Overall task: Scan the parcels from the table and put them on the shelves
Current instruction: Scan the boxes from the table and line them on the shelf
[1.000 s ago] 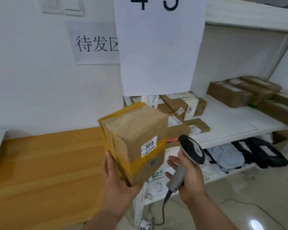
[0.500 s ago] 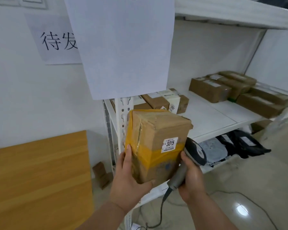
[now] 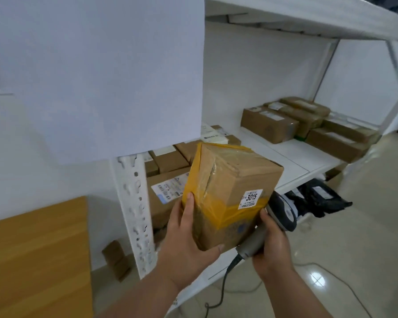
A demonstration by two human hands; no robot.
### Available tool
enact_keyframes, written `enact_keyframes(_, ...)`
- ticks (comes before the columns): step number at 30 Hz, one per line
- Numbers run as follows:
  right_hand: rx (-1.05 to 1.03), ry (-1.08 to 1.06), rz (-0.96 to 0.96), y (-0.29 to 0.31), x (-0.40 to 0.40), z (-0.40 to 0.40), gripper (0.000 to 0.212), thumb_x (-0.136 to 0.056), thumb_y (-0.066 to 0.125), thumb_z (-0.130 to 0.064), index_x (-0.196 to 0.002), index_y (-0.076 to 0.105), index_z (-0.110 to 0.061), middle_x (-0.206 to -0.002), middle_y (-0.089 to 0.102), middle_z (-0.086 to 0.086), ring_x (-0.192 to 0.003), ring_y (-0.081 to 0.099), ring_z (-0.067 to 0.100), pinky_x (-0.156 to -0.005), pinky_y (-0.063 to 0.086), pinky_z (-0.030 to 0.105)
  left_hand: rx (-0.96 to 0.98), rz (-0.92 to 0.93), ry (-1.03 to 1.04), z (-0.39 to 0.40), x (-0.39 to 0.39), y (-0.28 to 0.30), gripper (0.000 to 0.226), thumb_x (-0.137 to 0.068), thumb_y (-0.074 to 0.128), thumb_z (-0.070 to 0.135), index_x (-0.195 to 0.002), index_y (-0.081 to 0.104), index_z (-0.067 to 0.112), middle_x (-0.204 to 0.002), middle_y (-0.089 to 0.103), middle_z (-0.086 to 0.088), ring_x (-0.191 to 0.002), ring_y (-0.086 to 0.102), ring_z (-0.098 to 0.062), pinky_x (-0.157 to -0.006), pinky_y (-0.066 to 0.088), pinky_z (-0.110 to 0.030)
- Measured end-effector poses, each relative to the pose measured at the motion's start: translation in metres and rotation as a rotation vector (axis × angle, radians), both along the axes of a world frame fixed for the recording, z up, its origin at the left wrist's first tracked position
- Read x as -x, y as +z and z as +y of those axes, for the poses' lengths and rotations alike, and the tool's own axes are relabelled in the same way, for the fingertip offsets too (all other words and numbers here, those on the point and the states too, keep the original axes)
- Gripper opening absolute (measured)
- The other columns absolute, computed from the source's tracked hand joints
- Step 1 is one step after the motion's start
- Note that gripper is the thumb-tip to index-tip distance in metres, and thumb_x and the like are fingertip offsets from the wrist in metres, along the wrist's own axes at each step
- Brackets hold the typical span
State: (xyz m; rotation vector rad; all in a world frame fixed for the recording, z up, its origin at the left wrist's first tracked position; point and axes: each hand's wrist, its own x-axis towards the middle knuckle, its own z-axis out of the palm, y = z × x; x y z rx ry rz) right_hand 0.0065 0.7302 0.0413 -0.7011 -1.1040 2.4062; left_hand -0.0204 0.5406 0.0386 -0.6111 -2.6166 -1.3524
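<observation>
A brown cardboard parcel (image 3: 232,187) wrapped in yellow tape, labelled 3015, is held in front of the white shelf (image 3: 292,159). My left hand (image 3: 189,244) grips its lower left corner from beneath, thumb up the side. My right hand (image 3: 271,246) grips a grey barcode scanner (image 3: 283,212) by the handle and touches the parcel's right edge. The scanner head sits just right of the parcel. The wooden table (image 3: 35,255) lies at lower left.
Several brown parcels (image 3: 269,121) lie at the back right of the shelf, and more parcels (image 3: 168,177) sit behind the white perforated upright (image 3: 136,212). Black bags (image 3: 319,198) fill the lower shelf. A large white paper sheet (image 3: 97,72) hangs above.
The parcel has moved right from over the table to in front of the shelf. My right hand with the scanner has closed against the parcel's right side.
</observation>
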Motion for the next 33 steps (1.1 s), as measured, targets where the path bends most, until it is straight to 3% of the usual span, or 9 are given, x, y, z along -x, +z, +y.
enact_keyframes(4,-0.005,0.043,-0.009,0.001,0.034,0.047,0.035,-0.092,0.063,-0.030,-0.127,0.066,-0.024,-0.121,0.072,0.006,-0.117,0.064,0.031,-0.102,0.047,0.057,0.025,0.005,0.043,0.046,0.029,0.010,0.123,-0.063,0.073,0.074,-0.137,-0.026,0.067,-0.156,-0.015,0.029,-0.150,-0.005,-0.006,-0.121,0.024,-0.043)
enact_keyframes(9,-0.045,0.141,-0.032,0.006,0.078,0.134,0.045,-0.085,0.065,-0.041,-0.129,0.065,-0.029,-0.123,0.071,0.003,-0.120,0.062,0.033,-0.104,0.044,0.061,0.004,0.009,0.170,0.135,0.052,0.023,0.118,-0.060,0.071,0.077,-0.122,-0.030,0.074,-0.143,-0.008,0.042,-0.148,-0.002,-0.003,-0.120,0.026,-0.042)
enact_keyframes(14,-0.068,0.261,-0.066,0.012,0.120,0.215,0.046,-0.085,0.066,-0.041,-0.129,0.065,-0.026,-0.123,0.071,0.005,-0.118,0.063,0.032,-0.104,0.045,0.059,-0.031,-0.053,0.271,0.213,0.073,0.037,0.118,-0.058,0.069,0.080,-0.135,-0.019,0.066,-0.147,-0.007,0.036,-0.148,0.004,-0.007,-0.118,0.030,-0.043)
enact_keyframes(19,-0.047,0.268,-0.075,0.012,0.142,0.237,0.050,-0.082,0.069,-0.036,-0.130,0.064,-0.022,-0.122,0.071,0.006,-0.115,0.064,0.030,-0.100,0.049,0.052,-0.072,-0.108,0.283,0.243,0.092,0.040,0.119,-0.061,0.070,0.075,-0.149,-0.007,0.051,-0.148,0.000,0.033,-0.146,0.004,-0.006,-0.119,0.026,-0.041)
enact_keyframes(24,-0.049,0.219,-0.082,0.014,0.140,0.262,0.049,-0.080,0.070,-0.037,-0.126,0.066,-0.023,-0.122,0.071,0.007,-0.115,0.065,0.031,-0.103,0.047,0.055,-0.114,-0.278,0.274,0.271,0.111,0.042,0.124,-0.052,0.064,0.082,-0.153,0.001,0.045,-0.157,0.018,0.016,-0.145,0.021,-0.015,-0.116,0.033,-0.047)
enact_keyframes(27,-0.080,0.176,-0.094,0.019,0.131,0.275,0.030,-0.090,0.066,-0.028,-0.119,0.069,-0.021,-0.118,0.073,0.009,-0.109,0.068,0.029,-0.098,0.050,0.050,-0.252,-0.395,0.251,0.283,0.114,0.040,0.119,-0.055,0.070,0.076,-0.153,0.010,0.042,-0.150,0.034,0.013,-0.139,0.036,-0.015,-0.112,0.039,-0.044)
enact_keyframes(29,-0.103,0.175,-0.106,0.021,0.127,0.283,0.023,-0.093,0.065,-0.025,-0.115,0.069,-0.020,-0.114,0.073,0.008,-0.105,0.068,0.027,-0.090,0.053,0.045,-0.349,-0.462,0.250,0.291,0.114,0.037,0.103,-0.068,0.076,0.063,-0.149,0.020,0.035,-0.137,0.046,0.012,-0.126,0.049,-0.015,-0.104,0.045,-0.038)
enact_keyframes(33,-0.086,0.101,-0.137,0.022,0.129,0.302,0.035,-0.095,0.065,-0.023,-0.129,0.062,-0.019,-0.125,0.067,0.007,-0.111,0.063,0.026,-0.093,0.049,0.047,-0.468,-0.589,0.236,0.314,0.120,0.033,0.077,-0.079,0.074,0.053,-0.137,0.030,0.027,-0.129,0.054,0.004,-0.107,0.059,-0.012,-0.092,0.053,-0.039)
